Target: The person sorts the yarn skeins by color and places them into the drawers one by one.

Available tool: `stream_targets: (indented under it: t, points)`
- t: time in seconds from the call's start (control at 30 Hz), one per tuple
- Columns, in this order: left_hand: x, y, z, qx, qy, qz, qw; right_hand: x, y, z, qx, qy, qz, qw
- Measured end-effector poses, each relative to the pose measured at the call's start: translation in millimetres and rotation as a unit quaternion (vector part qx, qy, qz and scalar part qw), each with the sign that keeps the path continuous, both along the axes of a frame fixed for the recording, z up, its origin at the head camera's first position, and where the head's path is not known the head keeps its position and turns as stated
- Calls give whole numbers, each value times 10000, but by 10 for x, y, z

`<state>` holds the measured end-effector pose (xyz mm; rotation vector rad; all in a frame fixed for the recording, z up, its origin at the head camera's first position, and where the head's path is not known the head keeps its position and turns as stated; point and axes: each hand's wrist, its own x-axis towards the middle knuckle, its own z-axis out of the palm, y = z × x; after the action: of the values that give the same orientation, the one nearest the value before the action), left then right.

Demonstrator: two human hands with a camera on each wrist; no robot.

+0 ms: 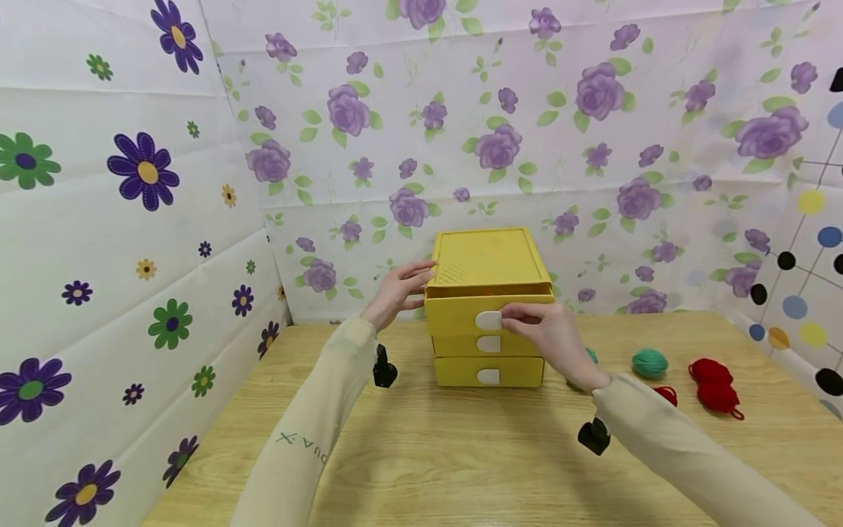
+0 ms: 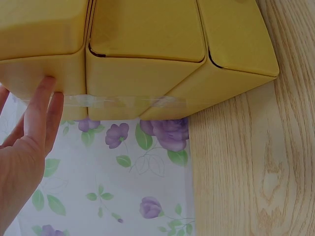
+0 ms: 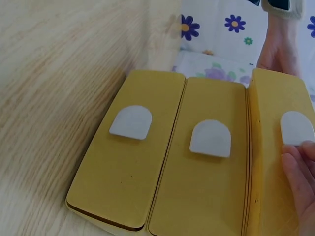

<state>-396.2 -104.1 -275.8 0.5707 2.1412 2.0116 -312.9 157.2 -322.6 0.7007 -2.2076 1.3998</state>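
Observation:
A yellow three-drawer cabinet (image 1: 490,256) stands on the wooden table. Its top drawer (image 1: 452,316) sticks out a little past the lower two, leaving a narrow gap under the cabinet's top. My right hand (image 1: 558,335) pinches the edge of the white tab handle (image 1: 488,320) on that drawer between thumb and fingers. On the opposite side my left hand (image 1: 397,293) lies with extended fingers against the cabinet's side wall; in the left wrist view its fingertips (image 2: 47,83) touch the upper section. The middle handle (image 3: 210,138) and bottom handle (image 3: 131,122) are untouched.
Right of the cabinet lie a green yarn ball (image 1: 650,363) and a red yarn skein (image 1: 715,386). More red yarn (image 1: 667,394) and green yarn (image 1: 590,356) are partly hidden by my right arm. Behind the table (image 1: 461,454) hangs a floral curtain (image 1: 408,161).

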Motion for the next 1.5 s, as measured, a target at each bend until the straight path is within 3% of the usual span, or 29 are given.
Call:
stream_targets:
  t: [0.23,0.9,1.5]
  points:
    - [-127,-2,-119,58,59,151,9999,-109,3,12,27,-10,10,10000]
    - [-119,9,-115,160,47,149,9998,-246,6,80,147,-315,-169,9993]
    - [-114,8,-123,116,92,180,9997,-224,72,2,-653,-1087,333,9914]
